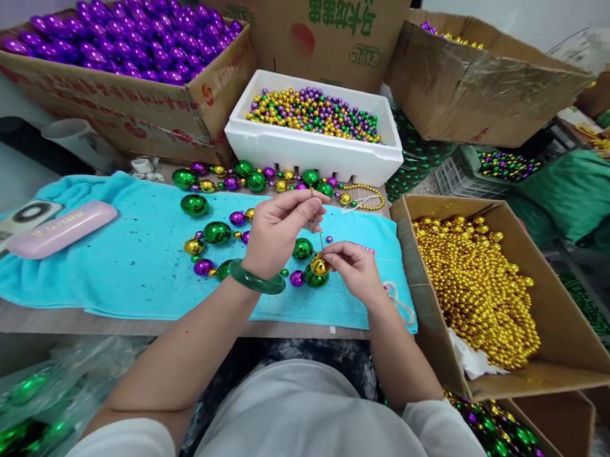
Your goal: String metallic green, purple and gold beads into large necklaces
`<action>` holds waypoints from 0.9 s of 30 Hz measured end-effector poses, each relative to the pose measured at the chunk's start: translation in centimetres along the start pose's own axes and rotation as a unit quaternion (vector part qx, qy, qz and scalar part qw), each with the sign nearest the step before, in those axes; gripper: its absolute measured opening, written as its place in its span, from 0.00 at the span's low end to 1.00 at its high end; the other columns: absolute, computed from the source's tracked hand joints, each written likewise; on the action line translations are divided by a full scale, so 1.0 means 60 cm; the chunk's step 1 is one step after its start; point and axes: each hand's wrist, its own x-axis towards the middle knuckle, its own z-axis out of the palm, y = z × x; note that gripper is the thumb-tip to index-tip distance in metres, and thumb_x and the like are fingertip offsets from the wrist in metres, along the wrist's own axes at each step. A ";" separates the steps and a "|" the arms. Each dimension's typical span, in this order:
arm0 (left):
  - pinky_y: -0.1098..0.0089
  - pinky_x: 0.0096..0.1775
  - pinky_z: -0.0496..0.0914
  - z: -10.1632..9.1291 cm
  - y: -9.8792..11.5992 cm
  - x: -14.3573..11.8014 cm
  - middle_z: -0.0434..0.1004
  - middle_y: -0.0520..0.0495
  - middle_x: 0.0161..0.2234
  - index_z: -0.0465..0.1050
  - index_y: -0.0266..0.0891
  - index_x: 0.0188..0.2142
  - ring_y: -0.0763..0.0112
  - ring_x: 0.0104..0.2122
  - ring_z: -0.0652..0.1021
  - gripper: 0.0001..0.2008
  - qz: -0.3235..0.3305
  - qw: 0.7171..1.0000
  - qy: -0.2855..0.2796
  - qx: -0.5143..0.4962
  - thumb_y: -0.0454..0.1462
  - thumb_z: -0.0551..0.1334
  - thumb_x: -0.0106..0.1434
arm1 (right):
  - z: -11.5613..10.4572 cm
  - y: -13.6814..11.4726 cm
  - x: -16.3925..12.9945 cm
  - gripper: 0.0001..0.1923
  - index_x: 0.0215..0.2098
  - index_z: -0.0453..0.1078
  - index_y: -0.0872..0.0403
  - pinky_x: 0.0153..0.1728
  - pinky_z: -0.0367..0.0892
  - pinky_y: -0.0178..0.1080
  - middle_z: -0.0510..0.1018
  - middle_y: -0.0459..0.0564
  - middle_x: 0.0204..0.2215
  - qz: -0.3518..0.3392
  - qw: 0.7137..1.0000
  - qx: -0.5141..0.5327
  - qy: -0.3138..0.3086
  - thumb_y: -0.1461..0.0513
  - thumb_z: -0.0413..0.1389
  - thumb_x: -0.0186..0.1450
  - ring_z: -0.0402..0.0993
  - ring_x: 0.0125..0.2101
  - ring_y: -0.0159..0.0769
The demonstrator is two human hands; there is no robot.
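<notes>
My left hand [280, 227], with a green bangle [257, 278] on the wrist, is closed in a pinch over the blue towel [148, 256]. From its fingertips a thin strand [321, 238], needle or cord, runs down to my right hand [354, 267]. That hand pinches a gold bead [320, 265] between thumb and fingers, at the strand's lower end. Just beneath lies a green bead [316, 279]. Around my left hand, large green, purple and gold beads [217, 233] lie in a curve, partly hidden by hand and wrist. A single green bead [194, 204] rests farther left.
A finished-looking bead strand [256, 181] lies along the towel's far edge. Behind stand a white foam box [307, 152] of small beads and a carton [199, 111] of purple beads. A carton [432, 319] of gold bead strands is at right; a pink case [65, 230] lies left.
</notes>
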 end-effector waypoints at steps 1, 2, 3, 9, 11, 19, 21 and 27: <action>0.74 0.29 0.72 0.000 -0.002 0.002 0.76 0.50 0.27 0.79 0.39 0.32 0.73 0.29 0.76 0.06 0.000 1.000 0.004 -0.007 0.39 0.68 0.55 | -0.001 -0.001 0.000 0.07 0.31 0.75 0.53 0.29 0.67 0.36 0.78 0.47 0.28 -0.004 1.000 -0.011 -0.009 0.58 0.58 0.59 0.72 0.28 0.33; 0.74 0.28 0.71 0.000 -0.004 0.003 0.76 0.50 0.27 0.79 0.39 0.32 0.74 0.29 0.76 0.06 -0.001 1.000 0.005 -0.013 0.39 0.68 0.55 | -0.001 -0.003 -0.001 0.06 0.31 0.75 0.53 0.30 0.67 0.36 0.78 0.47 0.28 -0.005 1.000 -0.022 -0.016 0.58 0.58 0.59 0.72 0.28 0.33; 0.74 0.28 0.71 -0.001 -0.005 0.005 0.76 0.50 0.27 0.79 0.39 0.32 0.74 0.29 0.76 0.06 0.000 1.000 0.006 -0.021 0.39 0.67 0.56 | -0.002 -0.005 -0.001 0.06 0.31 0.74 0.53 0.30 0.67 0.36 0.78 0.47 0.28 -0.004 0.999 -0.031 -0.018 0.59 0.58 0.59 0.72 0.28 0.33; 0.69 0.42 0.71 -0.014 -0.023 -0.005 0.77 0.48 0.40 0.75 0.45 0.45 0.68 0.39 0.77 0.17 -0.070 0.996 -0.007 -0.047 0.37 0.68 0.54 | -0.004 -0.014 0.003 0.08 0.30 0.68 0.53 0.21 0.62 0.31 0.77 0.45 0.25 0.011 0.999 0.041 0.029 0.56 0.56 0.61 0.66 0.20 0.26; 0.67 0.49 0.68 -0.023 -0.048 -0.024 0.76 0.46 0.45 0.73 0.46 0.48 0.63 0.47 0.75 0.25 -0.116 0.992 -0.053 0.007 0.34 0.71 0.49 | -0.005 -0.013 0.005 0.10 0.32 0.65 0.53 0.18 0.60 0.29 0.75 0.44 0.23 0.024 0.995 0.084 0.047 0.54 0.56 0.61 0.65 0.18 0.25; 0.50 0.61 0.45 -0.086 -0.157 -0.111 0.70 0.40 0.54 0.70 0.47 0.52 0.45 0.57 0.64 0.33 -0.055 0.933 -0.151 0.322 0.38 0.73 0.44 | -0.024 -0.031 0.002 0.13 0.34 0.61 0.52 0.13 0.53 0.27 0.65 0.38 0.17 0.031 0.973 0.201 0.113 0.53 0.58 0.60 0.63 0.16 0.25; 0.49 0.60 0.44 -0.110 -0.162 -0.119 0.71 0.38 0.52 0.71 0.46 0.50 0.44 0.55 0.65 0.25 -0.019 0.881 -0.163 0.443 0.38 0.69 0.51 | -0.041 -0.044 -0.001 0.12 0.34 0.63 0.52 0.13 0.53 0.27 0.64 0.38 0.17 0.007 0.973 0.189 0.128 0.54 0.58 0.60 0.62 0.16 0.25; 0.48 0.57 0.49 -0.194 -0.152 -0.121 0.74 0.38 0.44 0.75 0.46 0.41 0.48 0.47 0.70 0.11 0.043 0.785 -0.159 0.597 0.38 0.59 0.59 | -0.093 -0.050 -0.010 0.09 0.30 0.67 0.54 0.13 0.50 0.27 0.60 0.38 0.14 -0.025 0.965 0.156 0.209 0.57 0.60 0.59 0.56 0.14 0.23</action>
